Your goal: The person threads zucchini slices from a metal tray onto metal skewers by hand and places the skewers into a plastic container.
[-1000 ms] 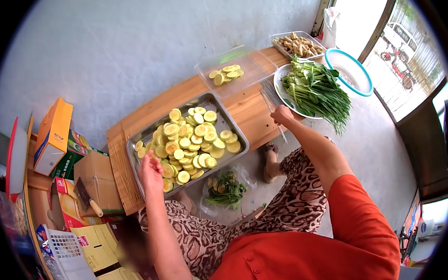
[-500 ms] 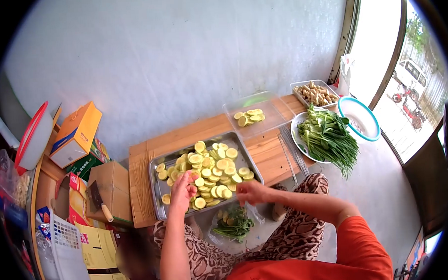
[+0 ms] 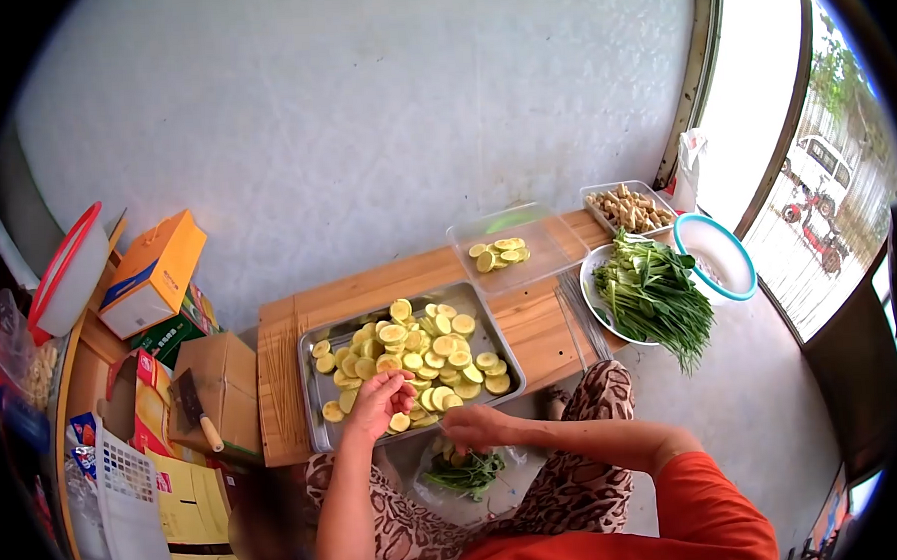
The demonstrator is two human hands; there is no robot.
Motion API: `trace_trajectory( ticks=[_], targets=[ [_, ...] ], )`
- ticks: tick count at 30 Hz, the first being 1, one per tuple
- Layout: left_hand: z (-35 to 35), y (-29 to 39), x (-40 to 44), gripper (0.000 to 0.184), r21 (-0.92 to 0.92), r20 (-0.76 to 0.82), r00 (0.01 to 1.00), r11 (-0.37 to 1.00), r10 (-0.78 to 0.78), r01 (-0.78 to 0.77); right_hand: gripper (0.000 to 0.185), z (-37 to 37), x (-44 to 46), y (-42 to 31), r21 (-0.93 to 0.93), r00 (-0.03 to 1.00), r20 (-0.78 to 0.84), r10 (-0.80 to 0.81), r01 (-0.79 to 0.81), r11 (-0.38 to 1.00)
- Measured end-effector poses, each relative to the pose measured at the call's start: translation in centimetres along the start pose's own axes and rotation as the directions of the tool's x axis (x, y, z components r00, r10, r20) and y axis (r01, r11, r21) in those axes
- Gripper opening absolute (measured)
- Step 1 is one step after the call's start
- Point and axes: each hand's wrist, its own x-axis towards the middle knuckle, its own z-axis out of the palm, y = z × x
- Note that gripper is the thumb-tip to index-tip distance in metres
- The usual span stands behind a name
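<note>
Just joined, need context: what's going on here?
A person in red is at a rectangular grey metal tray heaped with round yellow-green slices on a brown wooden table. The left hand is over the tray's near side, the right hand at its near edge. Whether either holds anything is unclear. To the right, a clear rectangular plastic container holds more slices, and thin grey sticks lie beside a white round bowl of leafy green vegetables.

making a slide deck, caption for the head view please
Left hand and right hand near a metal tray of round vegetable slices, leafy greens to the right.
</note>
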Motion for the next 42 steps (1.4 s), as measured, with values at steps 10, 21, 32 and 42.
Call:
trace_trajectory(
  ticks=[10,21,32,42],
  targets=[
    [-0.9,-0.5,0.8,0.032,0.101,-0.293,0.948,0.990,0.128,-0.102,0.014,-3.1,1.7,4.2,0.375,0.991,-0.137,0.003,0.049,0.926],
    [-1.2,-1.0,1.3,0.031,0.165,-0.316,0.942,0.984,0.112,-0.061,0.013,-4.4,3.6,5.5,0.567,0.934,-0.335,0.121,0.097,0.818],
    [-1.2,-0.9,1.5,0.028,0.153,-0.339,0.936,0.987,0.094,-0.043,0.014,-4.2,3.6,6.2,0.527,0.926,-0.357,0.127,0.087,0.845],
    [-1.2,-0.8,1.2,0.028,0.138,-0.341,0.934,0.988,0.110,-0.066,0.016,-3.8,3.7,6.3,0.505,0.926,-0.352,0.134,0.068,0.860]
  ],
)
